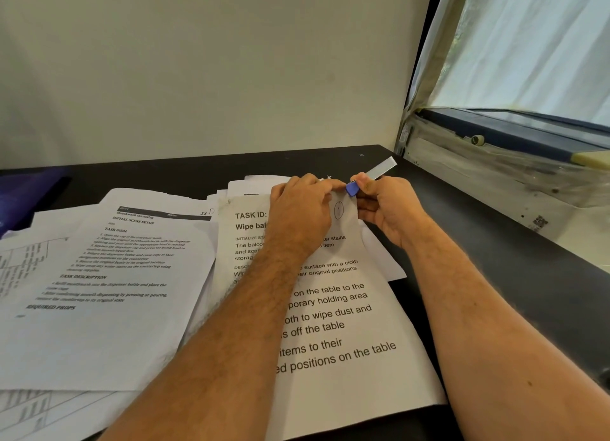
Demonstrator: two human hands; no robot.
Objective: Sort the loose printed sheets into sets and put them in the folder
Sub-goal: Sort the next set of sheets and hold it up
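A set of printed sheets (pixel 333 335) headed "TASK ID" lies on the black table (pixel 478 259) in front of me. My left hand (pixel 302 213) pinches the set's top right corner, near a circled handwritten mark. My right hand (pixel 386 209) grips a small stapler (pixel 379 171) with a silver body and a blue end, its blue end against that corner. More loose printed sheets (pixel 115 275) spread in overlapping layers to the left. A dark blue object, perhaps the folder (pixel 19 203), lies at the far left edge.
Sheets with printed tables (pixel 29 407) stick out at the lower left. Other white sheets (pixel 260 181) lie behind my hands. A window sill (pixel 495 163) wrapped in plastic runs along the table's right side, and a plain wall stands behind.
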